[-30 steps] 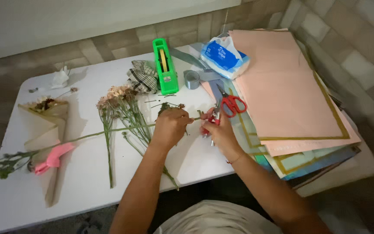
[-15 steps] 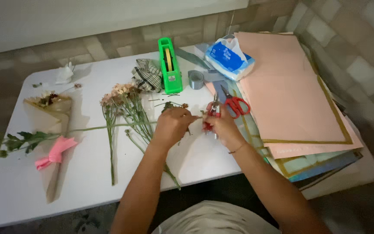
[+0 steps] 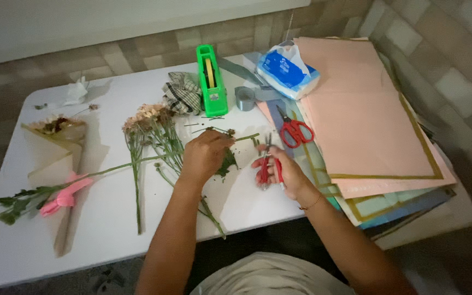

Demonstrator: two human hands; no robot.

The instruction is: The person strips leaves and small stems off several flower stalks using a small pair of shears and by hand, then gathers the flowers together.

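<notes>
1. A white table (image 3: 105,229) stands on a floor of beige and grey tiles, against a pale wall along its far edge; the light is dim.
2. A stack of coloured paper sheets (image 3: 367,120), peach on top with gold-edged ones below, covers the table's right end and overhangs its right edge.
3. Near the far edge sit a green tape dispenser (image 3: 211,82), a checked cloth (image 3: 183,97), a grey ribbon roll (image 3: 245,98) and a blue tissue pack (image 3: 286,70).
4. Red-handled scissors (image 3: 293,131) lie on the paper's left edge.
5. Loose flowers (image 3: 148,128) lie at the table's middle; a paper-wrapped bouquet with a pink bow (image 3: 58,164) lies at the left end.
6. The left hand (image 3: 206,155) is curled closed, pinching a thin green stem with small dark leaves (image 3: 228,158) at the table's middle.
7. The right hand (image 3: 277,172) is wrapped closed around red-handled pruning snips (image 3: 266,166), blades pointing toward the far edge, just right of the stem.
</notes>
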